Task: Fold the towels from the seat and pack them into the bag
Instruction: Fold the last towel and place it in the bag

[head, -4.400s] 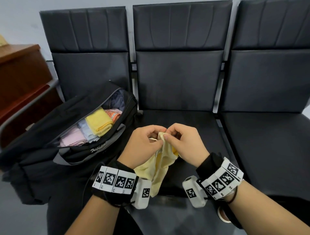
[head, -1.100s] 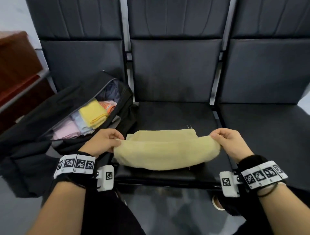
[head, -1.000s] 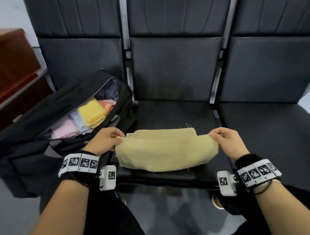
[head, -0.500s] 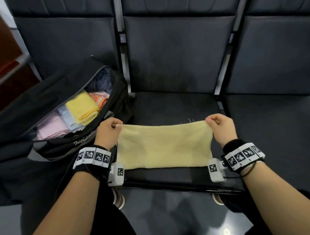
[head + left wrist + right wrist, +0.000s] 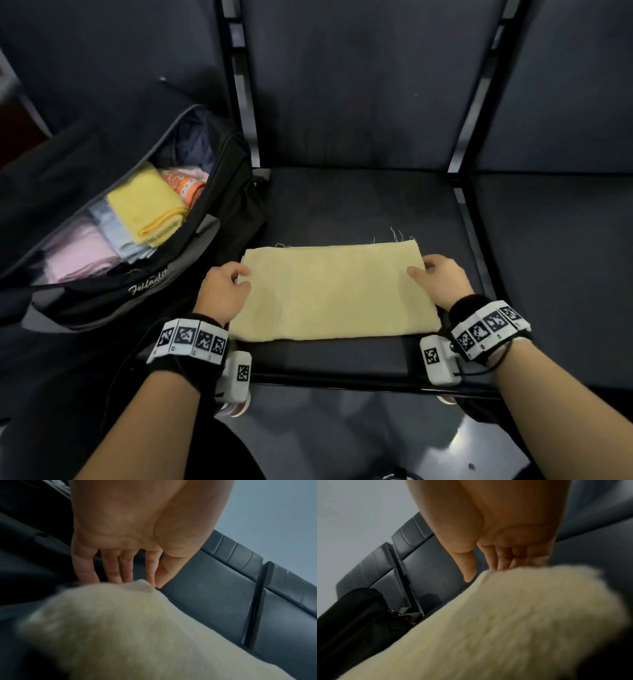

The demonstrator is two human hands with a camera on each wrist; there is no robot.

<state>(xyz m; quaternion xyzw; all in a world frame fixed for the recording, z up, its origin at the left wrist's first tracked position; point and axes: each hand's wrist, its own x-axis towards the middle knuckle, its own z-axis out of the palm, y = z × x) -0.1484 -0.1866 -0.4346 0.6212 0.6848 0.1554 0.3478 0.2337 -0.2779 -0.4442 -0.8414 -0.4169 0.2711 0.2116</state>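
The pale yellow terry towel (image 5: 334, 293) lies flat in a rectangle on the black padded middle seat (image 5: 359, 202), near its front edge. The left hand (image 5: 224, 291) sits at its left edge and the right hand (image 5: 440, 281) at its right edge, each near a far corner, with fingers extended and only loosely bent, touching the cloth. Whether either thumb pinches the edge I cannot tell.

To fold well, I judge each hand should take a corner cleanly, bring the edges level and press the crease flat before lifting.

Half a second ago both fists held the far corners taut and raised; now the towel is laid down and the fingers are slackened.

Farther left, the open black duffel bag (image 5: 191, 274) holds folded towels, a bright yellow one (image 5: 145, 204) on top.
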